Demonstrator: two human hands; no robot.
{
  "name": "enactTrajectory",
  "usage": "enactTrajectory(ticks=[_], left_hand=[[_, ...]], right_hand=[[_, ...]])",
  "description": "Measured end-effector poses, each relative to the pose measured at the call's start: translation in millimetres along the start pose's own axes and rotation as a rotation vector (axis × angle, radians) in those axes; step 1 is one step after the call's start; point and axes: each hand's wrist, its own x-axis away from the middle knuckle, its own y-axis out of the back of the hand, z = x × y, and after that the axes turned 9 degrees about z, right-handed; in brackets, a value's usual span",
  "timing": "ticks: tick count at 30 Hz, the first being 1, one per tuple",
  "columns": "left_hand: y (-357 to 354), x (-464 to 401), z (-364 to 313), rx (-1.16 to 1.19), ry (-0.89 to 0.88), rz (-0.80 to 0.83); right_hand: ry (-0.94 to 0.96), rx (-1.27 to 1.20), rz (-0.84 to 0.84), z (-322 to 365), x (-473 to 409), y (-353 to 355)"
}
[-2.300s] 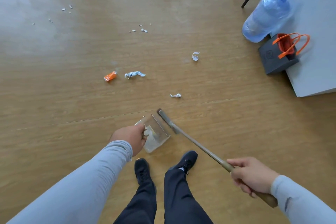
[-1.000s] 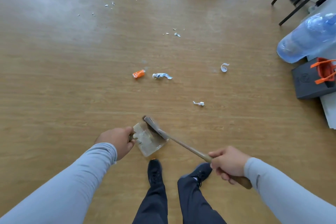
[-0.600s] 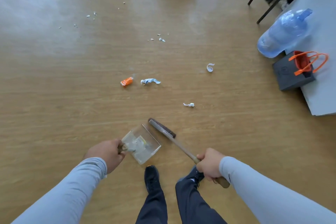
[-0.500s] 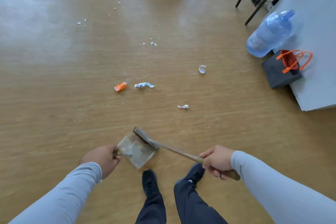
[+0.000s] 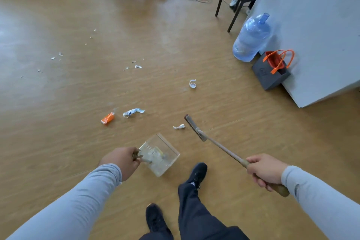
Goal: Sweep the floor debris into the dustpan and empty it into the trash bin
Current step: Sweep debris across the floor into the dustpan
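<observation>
- Light grey long sleeves (image 5: 83,200) reach both wrists.
- Dark navy trousers (image 5: 196,214) cover the legs.
- Black lace-up shoes (image 5: 197,173) on both feet.
- Bare hands (image 5: 120,161).

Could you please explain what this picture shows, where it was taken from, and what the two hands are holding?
There is no machine: a person wears a camera on the head, looking down at their own arms and feet. The left hand grips the handle of a clear dustpan resting on the wooden floor. The right hand has its grip on a long-handled brush. Litter lies ahead: a white scrap near the brush head, an orange wrapper, a crumpled wrapper and a curled strip.
</observation>
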Motion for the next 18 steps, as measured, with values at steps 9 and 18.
enactTrajectory(ticks=[9,18], left_hand=[[43.0,-80.9,-73.9,-0.011,0.011,-0.01],[50.1,-143.6,-102.0,-0.061,0.062,0.036]], right_hand=[[-0.006,0.064,-0.131,41.2,-71.3,95.6],[0.009,0.228,-0.125,130.8,-167.5,143.1]])
